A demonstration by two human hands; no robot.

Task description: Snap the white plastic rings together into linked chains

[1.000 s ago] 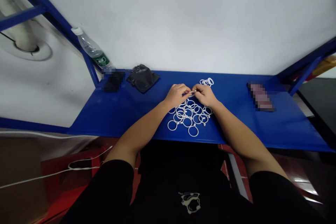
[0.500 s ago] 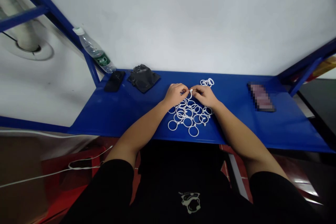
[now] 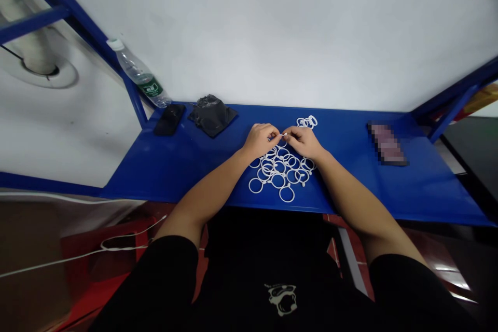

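Both hands meet over the blue table, pinching one thin white ring (image 3: 285, 135) with a small knob between their fingertips. My left hand (image 3: 260, 140) is closed on its left side. From the right, the thumb and fingers of my right hand (image 3: 302, 141) grip near the knob. Fingers hide part of this ring. Just below the hands lies a loose, overlapping pile of similar white rings (image 3: 278, 174), several with small knobs showing. Behind my right hand sits a smaller cluster of white rings (image 3: 313, 121).
On the blue table (image 3: 350, 181), a crumpled black plastic bag (image 3: 212, 116) and a black phone (image 3: 169, 119) lie to the left. A clear bottle (image 3: 142, 78) leans by the blue frame. At right is a blurred-out flat object (image 3: 387, 143). A white wall rises behind.
The held ring has tilted between my fingers, from hanging with its loop visible to a nearly edge-on view. Both hands stay in about the same place.
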